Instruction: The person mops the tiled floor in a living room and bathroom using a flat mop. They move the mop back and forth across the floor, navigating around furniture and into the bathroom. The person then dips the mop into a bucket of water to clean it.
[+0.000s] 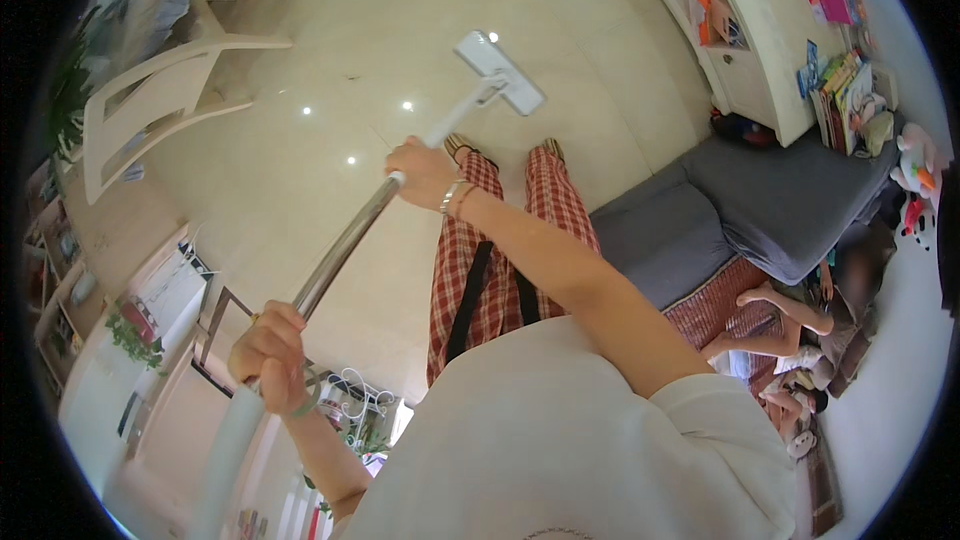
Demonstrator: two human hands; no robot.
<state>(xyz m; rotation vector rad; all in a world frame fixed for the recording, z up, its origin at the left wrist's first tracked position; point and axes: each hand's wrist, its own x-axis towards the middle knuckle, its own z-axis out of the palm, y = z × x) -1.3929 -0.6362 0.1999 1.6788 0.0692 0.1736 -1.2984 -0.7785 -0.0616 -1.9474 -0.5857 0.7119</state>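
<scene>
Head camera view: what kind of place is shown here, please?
Most likely a home living room: a grey sofa, a white bookshelf with books, a white chair and a glossy tiled floor, where both hands hold a mop.

The mop handle [335,255] is shiny bare metal running into matt white plastic at the flat mop head [500,72], over a glossy, smooth cream tiled floor [300,160], beside a sofa [740,200] in soft matt grey cloth.

Mop pole [335,255] partly hidden inside both grips; upper end blurred, cut off at lower edge; seated person's face blurred.
</scene>
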